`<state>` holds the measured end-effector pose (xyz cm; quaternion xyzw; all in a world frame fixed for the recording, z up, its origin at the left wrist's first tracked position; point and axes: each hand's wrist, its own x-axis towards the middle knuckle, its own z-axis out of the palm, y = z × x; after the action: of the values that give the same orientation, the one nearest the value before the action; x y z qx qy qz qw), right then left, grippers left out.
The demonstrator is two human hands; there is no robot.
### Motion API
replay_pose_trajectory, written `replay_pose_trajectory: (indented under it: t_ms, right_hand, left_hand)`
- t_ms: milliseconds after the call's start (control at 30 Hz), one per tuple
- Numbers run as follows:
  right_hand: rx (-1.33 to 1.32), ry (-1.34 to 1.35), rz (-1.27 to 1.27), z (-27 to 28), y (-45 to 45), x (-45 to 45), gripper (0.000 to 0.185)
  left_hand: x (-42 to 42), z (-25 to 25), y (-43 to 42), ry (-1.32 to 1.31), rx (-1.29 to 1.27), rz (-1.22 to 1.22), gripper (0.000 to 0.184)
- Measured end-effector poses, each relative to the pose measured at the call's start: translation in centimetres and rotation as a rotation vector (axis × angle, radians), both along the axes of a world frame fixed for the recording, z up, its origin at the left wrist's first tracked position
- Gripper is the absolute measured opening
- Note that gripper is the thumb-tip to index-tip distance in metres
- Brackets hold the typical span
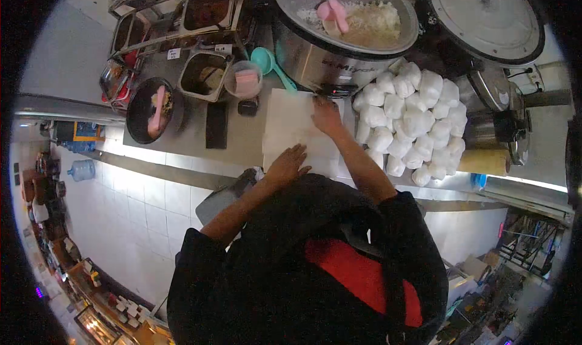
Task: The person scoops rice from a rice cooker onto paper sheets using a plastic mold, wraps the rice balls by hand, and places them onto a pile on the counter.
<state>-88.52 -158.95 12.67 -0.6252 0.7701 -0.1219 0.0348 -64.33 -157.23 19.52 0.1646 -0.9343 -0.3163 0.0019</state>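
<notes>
A stack of white paper sheets point(288, 118) lies on the counter in front of me. My left hand point(287, 165) rests flat on the lower part of the paper, its fingers stretched out. At the upper right edge of the top sheet is my right hand point(327, 116), fingers bent and closed on the paper's edge. Just right of it sits a large pile of white wrapped, rounded bundles point(412, 121). Beyond the paper stands a big rice cooker point(339, 60) with cooked rice point(379, 21) and a pink rice paddle point(333, 15) inside.
A turquoise ladle point(267, 60) and a clear tub with pink contents point(245, 81) stand behind the paper. Leftward are a dark phone-like slab point(216, 126), a black bowl point(173, 116) with a pink spoon point(159, 102), and metal food pans point(203, 72). A second cooker's lid point(485, 18) is at back right.
</notes>
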Motion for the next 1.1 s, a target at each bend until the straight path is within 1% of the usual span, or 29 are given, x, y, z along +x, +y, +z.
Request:
replay_pose_trajectory:
  t_ms: [100,200,300,400,500,600,667,700,800,900,933,1000,1033,1067,1100]
  right_hand:
    - [-0.121,0.179,0.055,-1.0,-0.3,-0.1,0.047]
    - [-0.139,0.247,0.054,-1.9,-0.4,0.1,0.039]
    - [-0.162,0.320,0.026,-1.8,-0.5,0.0,0.032]
    - [-0.128,0.171,-0.028,0.6,-0.4,0.5,0.024]
    - [-0.031,0.059,0.062,3.0,-0.2,0.8,0.019]
    - [-0.055,0.101,0.037,6.5,0.6,2.2,0.014]
    - [0.022,0.004,0.040,6.7,0.7,2.1,0.012]
    - [0.058,-0.045,0.039,6.8,0.8,2.1,0.012]
    - [0.104,0.054,0.233,6.9,2.0,2.5,0.019]
    - [-0.050,-0.085,0.346,5.8,4.9,3.6,0.027]
    - [-0.032,-0.115,0.359,6.0,6.2,4.2,0.029]
    - [0.005,-0.172,0.379,9.1,8.7,5.6,0.033]
    - [-0.015,-0.194,0.369,7.9,9.7,5.6,0.033]
    - [-0.037,-0.218,0.358,5.7,10.7,5.6,0.034]
    - [-0.060,-0.245,0.347,5.3,11.2,5.9,0.035]
  left_hand:
    - [0.3,0.4,0.1,-0.033,-0.071,-0.030,0.059]
    - [0.6,0.8,0.4,-0.014,-0.058,-0.005,0.060]
    - [0.4,0.7,0.2,-0.060,-0.070,-0.048,0.062]
    - [0.3,-0.4,0.5,-0.013,-0.108,-0.033,0.063]
    - [0.0,1.3,0.4,-0.050,-0.133,-0.042,0.065]
    - [-0.2,0.5,0.6,-0.031,-0.186,-0.023,0.066]
    - [-0.2,0.2,0.9,-0.025,-0.210,-0.005,0.067]
    - [-0.2,0.2,0.9,-0.023,-0.224,0.002,0.068]
    - [-0.5,0.4,0.4,-0.075,-0.238,-0.016,0.068]
    - [-0.2,0.2,-0.2,-0.003,-0.314,-0.031,0.066]
    - [-0.2,0.1,-0.5,-0.081,-0.229,-0.045,0.065]
    - [-0.7,1.3,-1.2,-0.229,-0.057,-0.081,0.063]
    - [-0.8,2.3,-1.5,-0.265,0.056,-0.088,0.062]
    - [-0.9,4.5,-2.1,-0.303,0.168,-0.097,0.061]
    - [-0.7,5.6,-2.3,-0.345,0.281,-0.104,0.060]
